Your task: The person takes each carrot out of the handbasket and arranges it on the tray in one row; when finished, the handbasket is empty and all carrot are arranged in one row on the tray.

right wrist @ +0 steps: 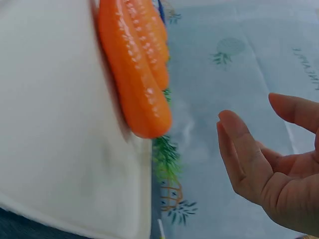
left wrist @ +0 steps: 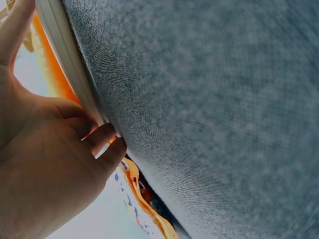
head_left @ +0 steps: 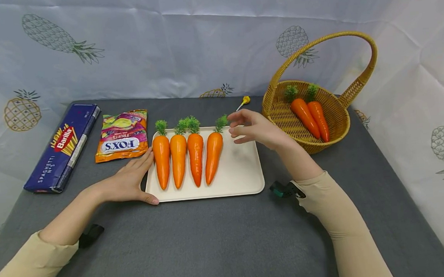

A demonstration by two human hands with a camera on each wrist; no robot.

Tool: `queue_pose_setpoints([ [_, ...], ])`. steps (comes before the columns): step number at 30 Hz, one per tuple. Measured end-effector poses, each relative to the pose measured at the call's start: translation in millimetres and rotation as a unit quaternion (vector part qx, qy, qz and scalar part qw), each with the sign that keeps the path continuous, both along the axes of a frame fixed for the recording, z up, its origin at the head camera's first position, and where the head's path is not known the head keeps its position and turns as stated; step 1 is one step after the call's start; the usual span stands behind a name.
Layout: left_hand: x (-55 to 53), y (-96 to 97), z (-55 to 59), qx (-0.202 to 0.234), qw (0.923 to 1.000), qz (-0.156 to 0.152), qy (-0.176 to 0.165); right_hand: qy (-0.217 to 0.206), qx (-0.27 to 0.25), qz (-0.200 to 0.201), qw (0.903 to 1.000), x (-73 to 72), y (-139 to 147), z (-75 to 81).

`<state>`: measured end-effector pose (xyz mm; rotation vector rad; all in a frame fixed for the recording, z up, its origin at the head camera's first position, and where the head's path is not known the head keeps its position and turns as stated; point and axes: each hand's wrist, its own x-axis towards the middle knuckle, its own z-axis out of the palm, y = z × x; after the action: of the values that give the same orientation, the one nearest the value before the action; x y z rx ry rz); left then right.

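Several orange toy carrots (head_left: 196, 159) with green tops lie side by side on a cream tray (head_left: 243, 171), filling its left and middle parts. My left hand (head_left: 131, 182) rests against the tray's left edge, fingers extended along it and thumb at the near corner. The left wrist view shows that hand (left wrist: 50, 154) touching the tray's rim (left wrist: 70, 55). Above the tray's far right part hovers my right hand (head_left: 257, 130), its fingers loosely bent and holding nothing, close to the rightmost carrot's top (head_left: 221, 122). Bare space shows between its thumb and fingers in the right wrist view.
A wicker basket (head_left: 280, 128) with a tall handle stands right of the tray, two carrots (head_left: 309, 118) inside. Left lie a blue spaghetti box (head_left: 64, 146) and an orange Fox's candy bag (head_left: 122, 134). A yellow lollipop (head_left: 245, 100) lies behind the tray, near the hanging cloth.
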<state>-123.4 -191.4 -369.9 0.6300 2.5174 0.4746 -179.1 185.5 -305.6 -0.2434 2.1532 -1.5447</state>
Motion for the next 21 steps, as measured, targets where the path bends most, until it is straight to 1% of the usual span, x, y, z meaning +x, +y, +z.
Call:
queue_pose_setpoints([
  [5, 0.0, -0.2, 0.1, 0.002, 1.0000, -0.002, 0.002, 0.040, -0.006, -0.004, 0.9992, 2.1, 17, 13.8],
  [10, 0.2, 0.2, 0.2, 0.004, 1.0000, -0.001, 0.001, 0.077, 0.001, -0.023, 0.9968, 3.6, 36, 24.4],
  [14, 0.2, 0.7, 0.7, 0.006, 1.0000, 0.000, -0.001, 0.091, 0.001, -0.048, 0.9947, 4.2, 51, 30.9],
  [21, 1.1, -0.1, 1.1, 0.009, 0.9999, 0.004, -0.004, 0.108, -0.030, -0.089, 0.9897, 3.5, 75, 40.1],
])
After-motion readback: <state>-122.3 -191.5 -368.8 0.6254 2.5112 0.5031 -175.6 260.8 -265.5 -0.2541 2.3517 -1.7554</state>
